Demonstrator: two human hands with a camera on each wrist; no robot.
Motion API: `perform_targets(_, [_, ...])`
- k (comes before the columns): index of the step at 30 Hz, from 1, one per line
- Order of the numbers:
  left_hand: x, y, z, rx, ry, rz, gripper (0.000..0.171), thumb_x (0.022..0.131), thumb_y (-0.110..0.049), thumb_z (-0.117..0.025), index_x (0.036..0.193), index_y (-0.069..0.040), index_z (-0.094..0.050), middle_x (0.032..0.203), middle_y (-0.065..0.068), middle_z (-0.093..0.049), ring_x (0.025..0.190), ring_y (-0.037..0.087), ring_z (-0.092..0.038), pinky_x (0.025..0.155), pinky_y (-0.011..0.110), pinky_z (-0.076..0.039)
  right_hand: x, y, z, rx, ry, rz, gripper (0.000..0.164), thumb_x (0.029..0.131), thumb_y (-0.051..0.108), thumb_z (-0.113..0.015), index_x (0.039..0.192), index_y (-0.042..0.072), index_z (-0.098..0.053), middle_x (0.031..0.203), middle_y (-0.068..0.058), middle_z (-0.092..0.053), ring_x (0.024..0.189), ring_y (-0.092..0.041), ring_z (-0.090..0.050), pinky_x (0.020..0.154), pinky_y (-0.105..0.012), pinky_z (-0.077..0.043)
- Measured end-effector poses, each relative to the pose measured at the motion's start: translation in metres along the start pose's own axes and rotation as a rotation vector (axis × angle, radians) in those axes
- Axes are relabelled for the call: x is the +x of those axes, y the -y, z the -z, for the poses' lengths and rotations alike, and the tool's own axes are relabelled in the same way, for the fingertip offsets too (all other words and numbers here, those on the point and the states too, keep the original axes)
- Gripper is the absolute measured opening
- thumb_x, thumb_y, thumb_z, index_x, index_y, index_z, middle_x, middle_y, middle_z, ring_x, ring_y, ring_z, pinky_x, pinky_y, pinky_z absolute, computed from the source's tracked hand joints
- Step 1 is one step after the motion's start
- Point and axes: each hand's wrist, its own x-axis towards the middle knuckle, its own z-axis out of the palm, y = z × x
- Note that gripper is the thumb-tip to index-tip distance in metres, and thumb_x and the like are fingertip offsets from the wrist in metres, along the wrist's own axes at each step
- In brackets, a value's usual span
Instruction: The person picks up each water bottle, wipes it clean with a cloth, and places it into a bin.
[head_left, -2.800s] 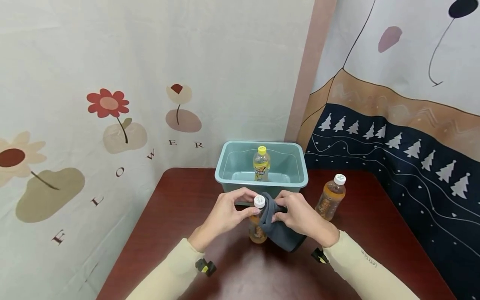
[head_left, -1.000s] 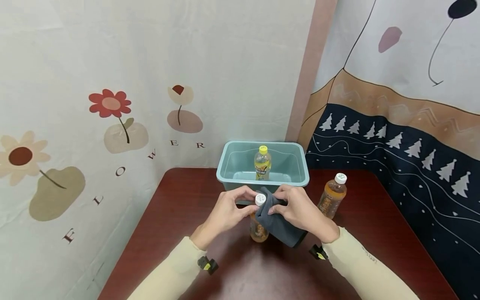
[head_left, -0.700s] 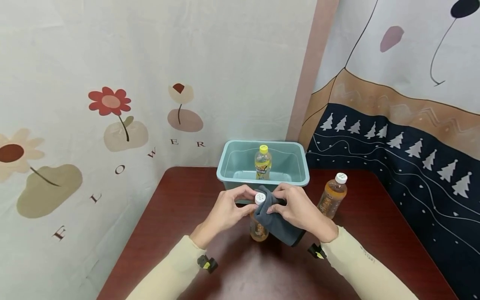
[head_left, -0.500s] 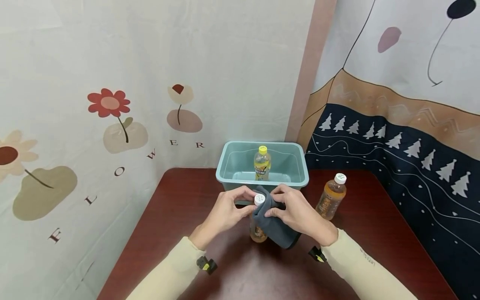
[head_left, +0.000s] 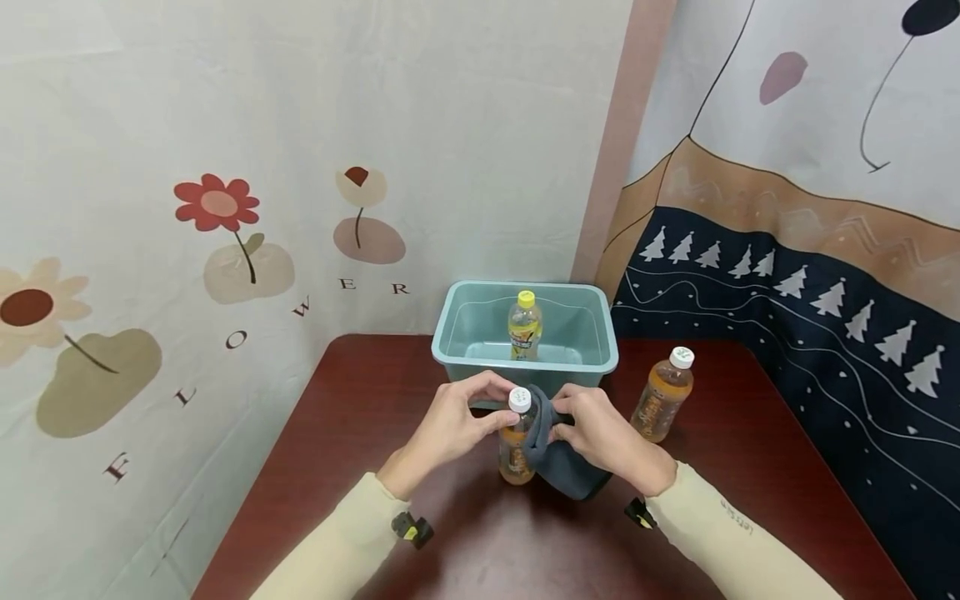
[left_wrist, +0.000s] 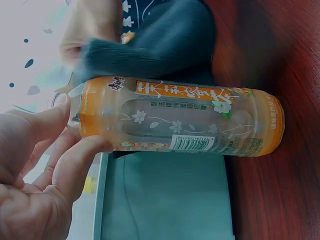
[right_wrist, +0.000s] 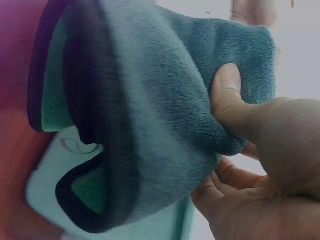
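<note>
Left grip (head_left: 453,427) pinched the near white-capped bottle (head_left: 513,460) around its neck, roughly upright in front of the blue-green tub (head_left: 480,367), presumably to steady it while leaving its side exposed. Right grip (head_left: 600,432) pinched a bunched grey cloth (head_left: 568,473) between thumb and fingers at the bottle's right side; the folding probably gave a thicker pad. Whether the bottle bore on the counter (head_left: 360,396) could not be told.

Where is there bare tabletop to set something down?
Bare table shows left of the bin and left sleeve, between that and the right sleeve, and right of the farther white-capped bottle. It's crowded before the bin: the left hand grips the nearer bottle, the right hand holds the cloth beside it.
</note>
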Motion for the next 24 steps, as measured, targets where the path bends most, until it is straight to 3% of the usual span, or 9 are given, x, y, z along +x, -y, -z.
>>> perform_targets(10, [-0.002, 0.000, -0.001, 0.000, -0.002, -0.005, 0.032, 0.100, -0.022, -0.096, 0.129, -0.029, -0.082, 0.118, -0.005, -0.088, 0.115, 0.016, -0.086, 0.104, 0.037, -0.068, -0.003, -0.028, -0.040, -0.042, 0.125, 0.040, 0.014, 0.094, -0.007, -0.092, 0.100, 0.007, -0.091, 0.092, -0.004, -0.077, 0.091, -0.017, -0.078, 0.070, -0.021, -0.057])
perform_targets(15, [-0.003, 0.000, -0.001, -0.002, -0.006, -0.009, 0.033, 0.100, -0.020, -0.096, 0.129, -0.028, -0.082, 0.117, -0.005, -0.088, 0.114, 0.016, -0.086, 0.103, 0.039, -0.068, -0.003, -0.034, -0.055, -0.026, 0.161, 0.032, 0.017, 0.092, -0.008, -0.093, 0.087, 0.007, -0.087, 0.070, 0.002, -0.068, 0.069, 0.001, -0.060, 0.058, -0.019, -0.040])
perform_targets(19, [-0.003, 0.000, -0.002, -0.006, -0.006, -0.015, 0.033, 0.100, -0.019, -0.096, 0.129, -0.027, -0.082, 0.115, -0.005, -0.088, 0.113, 0.015, -0.086, 0.103, 0.036, -0.068, -0.004, -0.040, -0.063, -0.005, 0.189, 0.022, 0.020, 0.091, -0.012, -0.091, 0.086, 0.006, -0.086, 0.059, 0.003, -0.061, 0.059, 0.006, -0.047, 0.054, -0.018, -0.032])
perform_targets(24, [-0.003, -0.001, -0.003, -0.008, -0.006, -0.023, 0.033, 0.100, -0.019, -0.096, 0.130, -0.025, -0.082, 0.116, -0.004, -0.088, 0.112, 0.016, -0.086, 0.103, 0.038, -0.068, -0.004, -0.044, -0.063, 0.046, 0.200, -0.004, 0.021, 0.093, -0.013, -0.088, 0.092, 0.008, -0.090, 0.075, 0.001, -0.080, 0.066, 0.006, -0.057, 0.057, -0.019, -0.039])
